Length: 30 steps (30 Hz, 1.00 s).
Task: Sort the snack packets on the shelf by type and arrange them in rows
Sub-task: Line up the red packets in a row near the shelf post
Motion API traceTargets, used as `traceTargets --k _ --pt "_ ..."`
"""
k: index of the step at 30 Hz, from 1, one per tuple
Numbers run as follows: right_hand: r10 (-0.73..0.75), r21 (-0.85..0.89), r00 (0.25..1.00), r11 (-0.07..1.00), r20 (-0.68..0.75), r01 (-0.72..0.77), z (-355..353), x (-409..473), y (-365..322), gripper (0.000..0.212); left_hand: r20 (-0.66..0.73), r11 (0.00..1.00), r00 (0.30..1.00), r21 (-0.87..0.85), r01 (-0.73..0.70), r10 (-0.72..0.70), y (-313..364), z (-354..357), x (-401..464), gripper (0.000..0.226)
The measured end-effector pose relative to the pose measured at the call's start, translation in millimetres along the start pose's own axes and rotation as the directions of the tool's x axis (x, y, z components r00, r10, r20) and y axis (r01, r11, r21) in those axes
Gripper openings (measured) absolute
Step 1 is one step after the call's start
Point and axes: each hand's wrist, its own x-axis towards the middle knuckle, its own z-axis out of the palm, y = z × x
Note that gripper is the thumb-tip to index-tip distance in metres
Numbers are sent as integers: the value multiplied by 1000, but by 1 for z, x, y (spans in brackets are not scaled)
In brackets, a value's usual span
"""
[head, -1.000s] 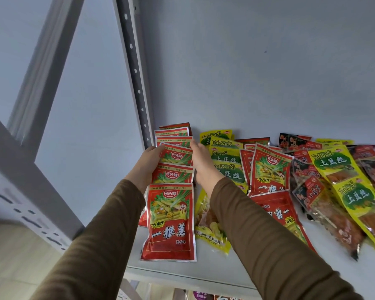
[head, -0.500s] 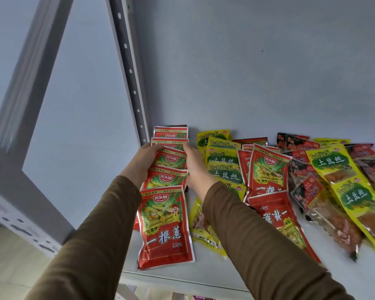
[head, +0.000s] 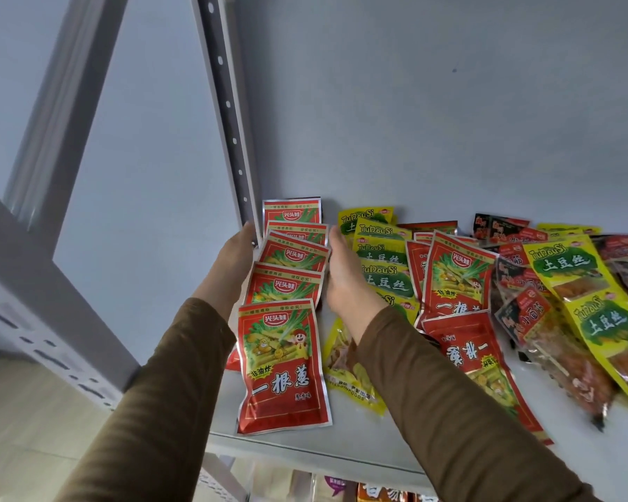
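While both hands flank it, the row of red packets lies overlapped like shingles on the shelf, running from the back wall toward the front lip.

Left hand: fingers straight and together, laid flat along the row's outer edge, fingertips beside the perforated upright post. It grips nothing.

Right hand: likewise straight-fingered, pressed against the row's opposite edge. The two hands squeeze the row between them to square it.

Nearest red packet: below both wrists, largest in view, its lower seam close to the shelf lip.

Yellow packets: just beyond the right hand, stacked in an overlapping column; one more yellow packet lies under the right forearm.

Loose red packets: further right of the right hand, unsorted, one upside down.

Mixed heap: well right of the right hand, dark, red and long yellow packets tangled together.

Judged state: one row nearly formed; most stock unsorted.

Risks:
- Foil faces look slick; too firm a squeeze could buckle the shingled row upward and scatter it.
- The nearest red packet could slide off the shelf if the row is drawn forward.
- The right forearm may drag the yellow packet beneath it out of place on withdrawal.
- The left fingertips may catch on the post.
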Motion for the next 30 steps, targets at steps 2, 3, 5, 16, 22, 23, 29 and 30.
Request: traceTargets --k 2,3,5,16,22,23,29,30 --pt "29 51 999 998 17 -30 -13 -11 7 40 -32 997 997 38 -72 73 -12 -7 -14 37" --pt "34 62 999 997 26 -36 -18 -16 14 38 -23 996 997 50 -71 73 -19 -10 -22 36" --pt "55 54 996 997 64 -58 -22 -28 25 44 17 998 1000 63 -14 13 -32 -12 -37 40" --pt "43 -55 994 998 96 -38 0 -49 24 59 213 997 977 76 -23 6 -29 -12 -65 50" --pt "77 56 985 995 156 -86 -26 -79 35 52 68 992 997 116 -44 36 -55 -27 -97 77" --pt "90 58 981 993 171 -101 -27 -83 39 54 87 995 995 80 -52 45 -60 -28 -104 77" --pt "109 123 974 983 197 -135 -19 -104 55 62 190 998 981 -59 -27 38 -67 -17 -112 80" --pt "98 141 974 982 206 -129 -17 -107 57 61 192 996 981 -88 -14 31 -68 -14 -111 78"
